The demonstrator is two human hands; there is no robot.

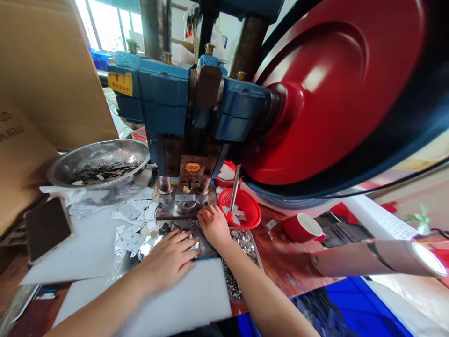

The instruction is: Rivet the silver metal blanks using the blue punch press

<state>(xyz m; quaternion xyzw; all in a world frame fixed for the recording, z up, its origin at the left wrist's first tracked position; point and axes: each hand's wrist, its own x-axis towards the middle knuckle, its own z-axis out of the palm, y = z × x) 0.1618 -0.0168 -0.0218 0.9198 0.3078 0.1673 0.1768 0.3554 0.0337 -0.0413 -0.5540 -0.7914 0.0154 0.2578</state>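
Observation:
My left hand [170, 258] lies flat, fingers stretched out, on the dark plate in front of a blue punch press [189, 107], touching small metal pieces. Just right of it, my right hand [213, 224] rests at the front edge of the steel die block [182, 205], fingers curled and pinched on something too small to make out. Thin silvery metal blanks [135, 210] lie scattered left of the die. A narrow tray of small shiny parts [242, 243] sits under my right wrist.
A steel bowl of dark parts [100, 164] stands at the left, a phone [47, 227] nearer me. A red basket [242, 206] with a metal rod, a red cup [302, 227] and a big red flywheel [336, 89] are on the right. Cardboard boxes [45, 70] stand behind.

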